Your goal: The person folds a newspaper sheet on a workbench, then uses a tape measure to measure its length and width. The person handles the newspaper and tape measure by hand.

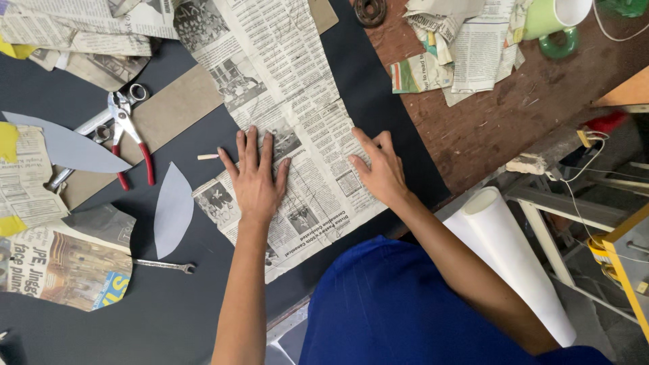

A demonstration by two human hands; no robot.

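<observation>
Two hands press flat on one long strip of newspaper [297, 115] that runs down the middle of the dark sheet [169, 318] covering the bench, and we take things from the left. At the far left edge we see a yellow scrap [8, 140] and a printed page [64, 267] lying near the bottom corner. A pale grey pointed cutout [67, 145] rests over a strip of brown card [162, 115], with red-handled pliers [128, 138] lying across that card just beside it. Below them sits a second grey leaf-shaped cutout [172, 211], and under that a small spanner [165, 266]. A short piece of chalk [207, 157] lies just left of our left hand [255, 182]. That hand is spread open, palm down, fingers together and pointing up the strip, gripping nothing. Our right hand [380, 169] is also open and rests on the strip's right edge, fingers [362, 140] slightly bent and angled leftward, holding nothing. Right of the dark sheet the bare wooden top [500, 122] carries crumpled newspaper [460, 47] and a green mug [554, 23] at the top. A white roll [514, 257] leans off the bench's near right side.
</observation>
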